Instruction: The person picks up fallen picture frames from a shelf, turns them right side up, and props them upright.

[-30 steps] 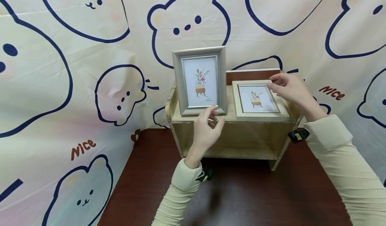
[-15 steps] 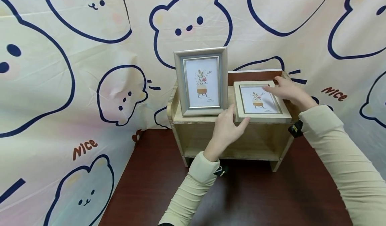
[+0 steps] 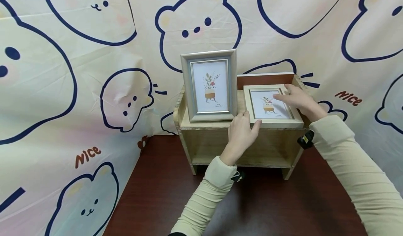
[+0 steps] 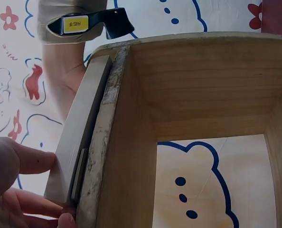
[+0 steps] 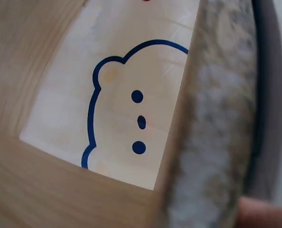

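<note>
A cream picture frame lies face up on the right part of the small wooden shelf's top. My left hand holds its front left corner; in the left wrist view the thumb presses the frame's edge and the fingers curl at its end. Across the frame's right side, my right hand grips it, the thumb reaching over the picture and the fingers at the outer edge. Upright to the left stands a larger silver-grey picture frame with the same potted-plant print.
Below the shelf top is an open compartment. The shelf stands on a dark red-brown table. A cloth printed with bear outlines hangs behind and at the left.
My left hand has moved right, from the upright frame's lower edge to the lying frame's front left corner. The right hand has shifted slightly down over that frame's right side.
</note>
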